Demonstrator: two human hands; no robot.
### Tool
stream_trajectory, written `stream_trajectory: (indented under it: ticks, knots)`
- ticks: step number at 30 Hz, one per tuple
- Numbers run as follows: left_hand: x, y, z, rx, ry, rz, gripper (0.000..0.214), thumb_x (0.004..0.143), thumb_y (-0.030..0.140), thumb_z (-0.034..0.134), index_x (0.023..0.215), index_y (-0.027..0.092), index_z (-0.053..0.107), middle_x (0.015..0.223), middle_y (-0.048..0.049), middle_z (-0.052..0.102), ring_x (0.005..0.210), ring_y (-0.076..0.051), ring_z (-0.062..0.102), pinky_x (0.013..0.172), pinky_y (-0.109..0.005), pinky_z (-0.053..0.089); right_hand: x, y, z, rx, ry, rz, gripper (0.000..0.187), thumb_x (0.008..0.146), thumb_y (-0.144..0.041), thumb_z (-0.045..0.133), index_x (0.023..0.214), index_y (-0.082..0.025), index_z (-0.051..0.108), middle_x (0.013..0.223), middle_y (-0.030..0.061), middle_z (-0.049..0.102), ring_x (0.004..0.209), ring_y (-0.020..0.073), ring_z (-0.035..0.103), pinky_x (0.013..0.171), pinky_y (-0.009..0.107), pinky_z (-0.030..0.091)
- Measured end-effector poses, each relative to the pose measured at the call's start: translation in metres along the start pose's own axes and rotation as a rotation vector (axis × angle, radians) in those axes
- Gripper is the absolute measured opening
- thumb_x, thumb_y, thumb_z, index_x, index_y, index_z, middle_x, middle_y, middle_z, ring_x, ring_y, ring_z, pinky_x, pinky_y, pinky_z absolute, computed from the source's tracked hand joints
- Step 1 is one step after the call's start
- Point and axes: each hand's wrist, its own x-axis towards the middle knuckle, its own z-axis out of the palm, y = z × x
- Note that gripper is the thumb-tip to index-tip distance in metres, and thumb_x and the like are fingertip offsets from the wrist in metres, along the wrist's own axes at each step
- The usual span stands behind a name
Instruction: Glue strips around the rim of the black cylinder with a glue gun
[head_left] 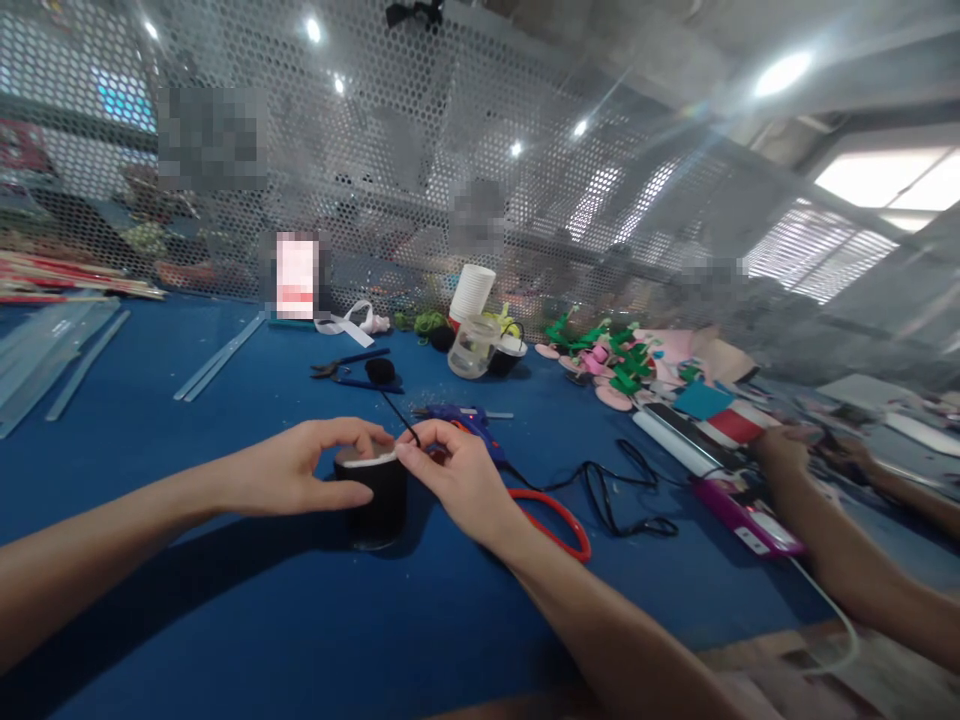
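Note:
A black-sided cup (379, 505) with a white rim stands upright on the blue table (247, 640). My left hand (322, 465) grips it, thumb along the near side and fingers over the rim. Closed in a pinch at the rim's right side, my right hand (450, 465) holds a black strand of yarn (401, 415). That strand runs up and left to a small black yarn ball (380, 371) beside the wire cutters (352, 370). A blue glue gun (469, 418) lies just behind my right hand, which partly hides it.
Behind are a clear plastic cup (474, 348), stacked white cups (472, 292) and a lit phone (295, 275). Green and pink craft flowers (611, 360) lie right, near a purple power strip (750, 515). A red ring (559, 520) rests by my forearm. Another person's hands (784, 455) are far right.

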Motion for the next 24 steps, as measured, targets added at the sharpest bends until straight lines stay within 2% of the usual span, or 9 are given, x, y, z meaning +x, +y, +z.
stream_trajectory:
  ticks: [4,6,11,16,24]
  knots:
    - [0.0,0.002,0.01,0.016,0.138,-0.026,0.017,0.072,0.032,0.056,0.072,0.017,0.048,0.118,-0.01,0.054,0.109,-0.024,0.048,0.09,-0.033,0.038,-0.004,-0.004,0.004,-0.062,0.023,-0.034,0.014,0.072,-0.03,0.055,0.065,-0.018,0.053,0.072,0.0015,0.058,0.061,0.0114,0.05,0.059,0.024,0.041]
    - [0.0,0.002,0.014,-0.012,0.17,-0.036,0.018,0.073,0.033,0.055,0.069,0.017,0.048,0.116,-0.0103,0.055,0.108,-0.024,0.049,0.089,-0.032,0.039,-0.005,-0.006,0.006,-0.089,0.031,-0.048,0.014,0.073,-0.029,0.054,0.065,-0.018,0.053,0.073,0.0021,0.058,0.065,0.0122,0.051,0.062,0.025,0.041]
    - [-0.001,0.005,0.013,-0.012,0.141,-0.042,0.016,0.076,0.03,0.051,0.068,0.017,0.052,0.114,-0.0095,0.056,0.111,-0.024,0.047,0.09,-0.033,0.038,-0.006,-0.007,0.006,-0.105,0.027,-0.035,0.014,0.073,-0.03,0.054,0.067,-0.018,0.054,0.071,0.002,0.058,0.064,0.0126,0.05,0.062,0.026,0.041]
    - [0.0,0.007,0.009,-0.024,0.113,-0.062,0.017,0.075,0.028,0.051,0.063,0.017,0.046,0.111,-0.0093,0.058,0.109,-0.024,0.047,0.092,-0.036,0.035,-0.005,-0.007,0.003,-0.079,0.018,-0.007,0.016,0.073,-0.032,0.055,0.068,-0.017,0.055,0.069,0.0014,0.058,0.06,0.012,0.05,0.058,0.024,0.041]
    - [0.0,0.006,0.011,-0.025,0.13,-0.046,0.014,0.073,0.027,0.053,0.065,0.017,0.047,0.11,-0.0086,0.058,0.112,-0.023,0.045,0.092,-0.033,0.035,-0.007,-0.004,0.007,-0.138,0.065,-0.087,0.013,0.074,-0.027,0.053,0.067,-0.017,0.053,0.073,0.0032,0.058,0.069,0.0138,0.053,0.066,0.026,0.043]
